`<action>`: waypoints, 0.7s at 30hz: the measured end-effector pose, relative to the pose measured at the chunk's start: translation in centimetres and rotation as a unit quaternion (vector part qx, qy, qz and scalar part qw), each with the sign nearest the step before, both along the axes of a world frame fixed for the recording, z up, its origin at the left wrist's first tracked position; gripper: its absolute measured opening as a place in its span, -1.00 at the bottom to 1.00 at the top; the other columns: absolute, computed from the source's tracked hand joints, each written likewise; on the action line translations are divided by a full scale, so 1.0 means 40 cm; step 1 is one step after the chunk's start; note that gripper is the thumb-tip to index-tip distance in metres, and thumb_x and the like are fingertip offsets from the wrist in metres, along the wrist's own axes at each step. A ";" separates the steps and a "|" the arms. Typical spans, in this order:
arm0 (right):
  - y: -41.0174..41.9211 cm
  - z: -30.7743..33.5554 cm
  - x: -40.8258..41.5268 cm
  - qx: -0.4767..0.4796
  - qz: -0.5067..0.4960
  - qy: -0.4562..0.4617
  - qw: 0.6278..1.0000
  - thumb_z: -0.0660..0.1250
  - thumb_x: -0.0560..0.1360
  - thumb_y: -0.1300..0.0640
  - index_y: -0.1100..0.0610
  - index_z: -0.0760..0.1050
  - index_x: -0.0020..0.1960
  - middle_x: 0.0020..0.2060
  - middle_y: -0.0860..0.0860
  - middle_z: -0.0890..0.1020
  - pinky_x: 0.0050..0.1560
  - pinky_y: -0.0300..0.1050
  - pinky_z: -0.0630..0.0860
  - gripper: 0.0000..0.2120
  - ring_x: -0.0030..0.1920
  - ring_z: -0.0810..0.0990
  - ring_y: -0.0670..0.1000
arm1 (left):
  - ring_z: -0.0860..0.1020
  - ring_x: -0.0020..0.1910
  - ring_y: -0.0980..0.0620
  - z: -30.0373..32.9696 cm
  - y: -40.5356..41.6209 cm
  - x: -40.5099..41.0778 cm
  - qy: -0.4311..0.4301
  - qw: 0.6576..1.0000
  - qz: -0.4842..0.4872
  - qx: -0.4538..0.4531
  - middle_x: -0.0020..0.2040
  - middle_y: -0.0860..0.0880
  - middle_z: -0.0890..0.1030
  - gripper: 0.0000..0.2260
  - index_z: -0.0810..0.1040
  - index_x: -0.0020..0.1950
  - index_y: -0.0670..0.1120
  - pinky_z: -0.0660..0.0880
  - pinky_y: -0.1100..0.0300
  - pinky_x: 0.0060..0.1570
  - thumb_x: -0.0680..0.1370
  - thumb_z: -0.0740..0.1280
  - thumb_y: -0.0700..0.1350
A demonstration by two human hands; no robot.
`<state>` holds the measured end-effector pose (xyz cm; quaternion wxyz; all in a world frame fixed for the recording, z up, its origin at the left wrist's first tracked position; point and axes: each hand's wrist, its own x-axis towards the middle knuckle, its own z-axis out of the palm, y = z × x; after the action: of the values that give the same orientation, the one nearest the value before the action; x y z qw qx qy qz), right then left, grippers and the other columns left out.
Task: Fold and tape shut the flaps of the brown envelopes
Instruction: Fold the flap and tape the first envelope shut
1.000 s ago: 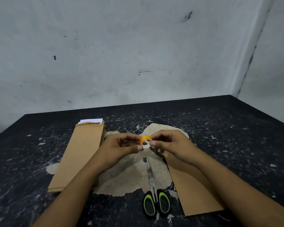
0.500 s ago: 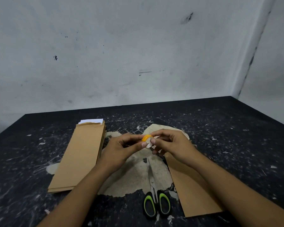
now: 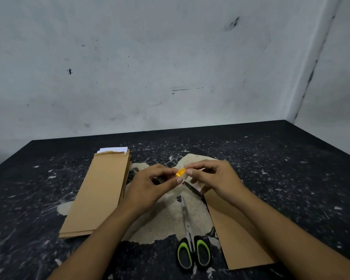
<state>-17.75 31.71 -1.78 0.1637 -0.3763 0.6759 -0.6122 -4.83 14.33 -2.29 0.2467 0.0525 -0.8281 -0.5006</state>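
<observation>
Together left hand (image 3: 150, 185) and right hand (image 3: 214, 176) pinch small round orange-cored tape roll (image 3: 180, 172).

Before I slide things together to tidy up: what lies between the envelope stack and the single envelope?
In the head view, the scissors lie between the envelope stack and the single envelope.

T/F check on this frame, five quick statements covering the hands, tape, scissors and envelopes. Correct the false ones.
1. Both hands hold the tape roll above the table. True: left hand and right hand pinch it between them.
2. The scissors are in the right hand. False: they lie on the table, green handles toward the person.
3. A stack of brown envelopes lies to the left of the hands. True.
4. White paper shows at the stack's far end. True.
5. The single envelope lies on top of the stack. False: it lies apart, under the right forearm.
</observation>
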 end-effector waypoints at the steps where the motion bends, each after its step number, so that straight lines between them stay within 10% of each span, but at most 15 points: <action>1: -0.001 -0.001 0.001 -0.001 -0.004 -0.003 1.000 0.47 0.52 0.18 0.09 0.73 0.06 -0.09 0.03 0.75 -0.30 0.10 0.67 -0.86 -0.13 0.71 0.05 | 0.62 -0.12 0.08 -0.001 0.000 0.000 0.005 1.000 0.006 -0.015 -0.10 0.06 0.67 -0.74 0.72 0.07 0.05 0.57 0.20 -0.14 0.42 0.48 0.08; 14: -0.017 0.006 0.021 -0.028 -0.027 -0.084 0.996 0.46 0.52 0.24 0.28 0.68 -0.03 -0.11 0.18 0.71 -0.38 -0.08 0.65 -0.91 -0.17 0.72 0.08 | 0.58 -0.11 0.13 0.000 0.019 0.002 0.061 0.982 0.038 -0.175 -0.12 0.15 0.63 -0.75 0.71 0.11 0.02 0.45 0.43 -0.19 0.44 0.53 -0.08; 21: -0.031 -0.017 0.012 0.023 -0.027 0.045 0.998 0.39 0.58 0.20 0.16 0.62 -0.07 -0.29 -0.14 0.57 -0.20 -0.30 0.48 -0.93 -0.27 0.50 -0.20 | 0.49 -0.08 0.17 -0.007 0.010 -0.007 0.063 0.958 0.077 -0.269 -0.13 0.18 0.56 -0.83 0.67 -0.05 0.04 0.41 0.32 -0.14 0.42 0.48 0.07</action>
<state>-17.28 30.48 -2.47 0.1249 -0.3811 0.7064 -0.5833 -5.09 14.73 -2.55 0.3413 0.0167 -0.9084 -0.2411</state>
